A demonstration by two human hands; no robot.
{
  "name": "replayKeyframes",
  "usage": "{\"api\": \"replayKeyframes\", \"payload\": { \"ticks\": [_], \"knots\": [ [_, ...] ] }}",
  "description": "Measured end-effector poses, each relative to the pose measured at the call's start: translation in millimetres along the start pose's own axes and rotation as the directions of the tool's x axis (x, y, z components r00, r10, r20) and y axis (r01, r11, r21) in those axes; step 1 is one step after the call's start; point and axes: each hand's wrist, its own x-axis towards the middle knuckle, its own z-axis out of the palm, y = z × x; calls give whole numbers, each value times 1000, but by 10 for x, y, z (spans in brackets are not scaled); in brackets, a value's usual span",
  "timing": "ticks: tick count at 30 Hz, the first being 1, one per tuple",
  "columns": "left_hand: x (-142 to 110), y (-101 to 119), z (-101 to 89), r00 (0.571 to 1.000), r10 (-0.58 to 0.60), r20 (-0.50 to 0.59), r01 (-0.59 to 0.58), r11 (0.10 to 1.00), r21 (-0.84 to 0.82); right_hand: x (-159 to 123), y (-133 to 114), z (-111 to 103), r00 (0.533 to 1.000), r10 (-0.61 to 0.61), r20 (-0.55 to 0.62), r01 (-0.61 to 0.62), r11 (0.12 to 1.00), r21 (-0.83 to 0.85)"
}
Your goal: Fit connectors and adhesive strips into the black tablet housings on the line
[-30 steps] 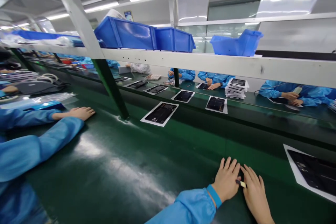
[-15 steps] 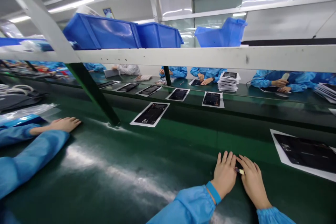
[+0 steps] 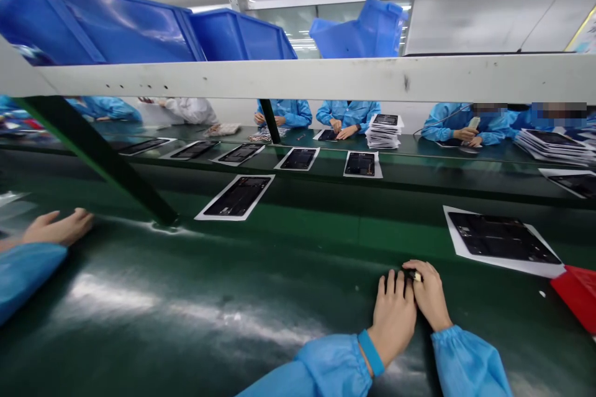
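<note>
Here at the green bench (image 3: 223, 316), the left hand (image 3: 393, 316), blue wristband (image 3: 371, 353) at its wrist, and the right hand (image 3: 431, 294) are pressed close together, fingertips meeting and pinching a small dark item with a cream tip (image 3: 414, 275), too small to identify from here! Just up and to the right lies a black device panel (image 3: 500, 237) on a white sheet, with a red plastic piece (image 3: 580, 294) at the edge of the view. Over on the left, a co-worker's hand (image 3: 56, 227) rests on the bench, fingers slightly spread, while blue bins (image 3: 107, 18) sit on the shelf (image 3: 298, 77) above.
</note>
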Motion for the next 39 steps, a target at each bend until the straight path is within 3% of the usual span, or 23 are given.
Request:
{"api": "replayKeyframes", "payload": {
  "ticks": [9,13,17,23,29,39],
  "knots": [
    [5,-46,-121,997,56,53,-52,996,-79,-59,-266,-29,984,-163,-76,165,986,20],
    [-25,-62,-153,995,82,60,-75,990,-118,-86,-292,-32,991,-55,-126,73,987,146],
    [-56,-73,-141,997,69,36,-62,983,-173,-76,-241,-18,957,140,-255,-104,984,147],
    [-56,-80,-120,999,35,-10,-36,981,-193,-51,-169,-19,978,185,-93,-173,977,123],
    [-41,-89,-33,999,11,-43,-19,981,-194,-93,-77,-8,950,294,103,-310,925,219],
    [-35,-91,-71,999,-2,-47,-9,971,-239,-82,-59,8,962,259,90,-272,944,189]
  ]
}}
